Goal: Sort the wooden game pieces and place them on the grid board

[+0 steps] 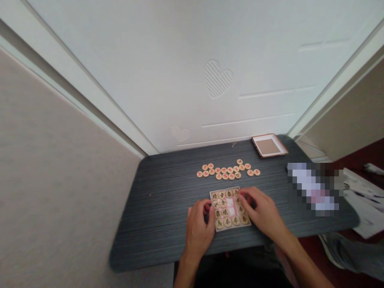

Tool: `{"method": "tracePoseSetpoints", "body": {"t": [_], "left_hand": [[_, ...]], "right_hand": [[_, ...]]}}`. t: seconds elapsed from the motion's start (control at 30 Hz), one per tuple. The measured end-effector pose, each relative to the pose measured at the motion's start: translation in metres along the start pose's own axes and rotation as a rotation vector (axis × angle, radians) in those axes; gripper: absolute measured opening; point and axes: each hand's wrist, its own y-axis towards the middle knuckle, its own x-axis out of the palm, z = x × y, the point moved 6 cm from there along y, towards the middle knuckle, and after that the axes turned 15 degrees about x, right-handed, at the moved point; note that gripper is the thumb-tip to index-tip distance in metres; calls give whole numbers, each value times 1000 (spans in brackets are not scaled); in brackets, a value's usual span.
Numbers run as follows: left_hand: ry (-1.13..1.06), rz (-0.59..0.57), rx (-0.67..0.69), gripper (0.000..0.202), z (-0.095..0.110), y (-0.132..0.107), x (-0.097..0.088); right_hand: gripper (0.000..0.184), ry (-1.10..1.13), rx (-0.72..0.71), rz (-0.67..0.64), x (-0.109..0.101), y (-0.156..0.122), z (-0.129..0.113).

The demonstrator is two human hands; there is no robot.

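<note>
A shallow square box (231, 204) lies on the dark table in front of me, with round wooden Chinese chess pieces with black characters (227, 222) set in rows along its sides and a gap in the middle. My left hand (199, 224) is at the box's left edge, fingers curled and thumb against the side. At the upper right corner of the box, my right hand (262, 210) has its thumb and forefinger close together on a chess piece (238, 201), partly hidden by the fingers. Pieces with mostly red characters (224, 170) lie loose beyond the box.
A brown-rimmed box lid (270, 145) lies at the back right of the dark table (156, 216). A blurred-out flat object (310, 188) is near the right end. Behind the table stands a white door (180, 80) with heart patterns. White items (364, 200) lie at far right.
</note>
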Motion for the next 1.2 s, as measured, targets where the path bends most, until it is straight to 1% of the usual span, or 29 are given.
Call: {"method": "tracePoseSetpoints", "body": {"t": [0.1, 0.2, 0.27, 0.37, 0.47, 0.67, 0.8, 0.93, 1.03, 1.2], "left_hand": [[-13, 16, -29, 16, -1, 0, -1], [-56, 54, -54, 19, -3, 1, -2], [-106, 91, -77, 21, -5, 3, -4], [-151, 139, -103, 22, -7, 9, -9], [-159, 138, -74, 21, -1, 22, -13], [-179, 9, 91, 15, 24, 63, -14], [-169, -96, 196, 16, 38, 91, -9], [-134, -201, 309, 16, 49, 118, 5], [-84, -265, 363, 14, 51, 135, 19], [83, -378, 488, 13, 54, 157, 44]], "right_hand": [[28, 24, 65, 106, -11, 4, 20], [30, 46, 106, 156, -12, 5, 38], [29, 53, 109, 153, -9, 4, 45], [27, 56, 89, 121, -4, 2, 49], [26, 63, 67, 97, -2, 1, 48], [27, 83, 51, 61, -3, 2, 48], [27, 113, 54, 57, -4, 2, 48], [25, 134, 61, 62, -5, 2, 48], [24, 158, 53, 88, -6, 2, 49], [22, 172, 50, 100, -7, 2, 48]]}}
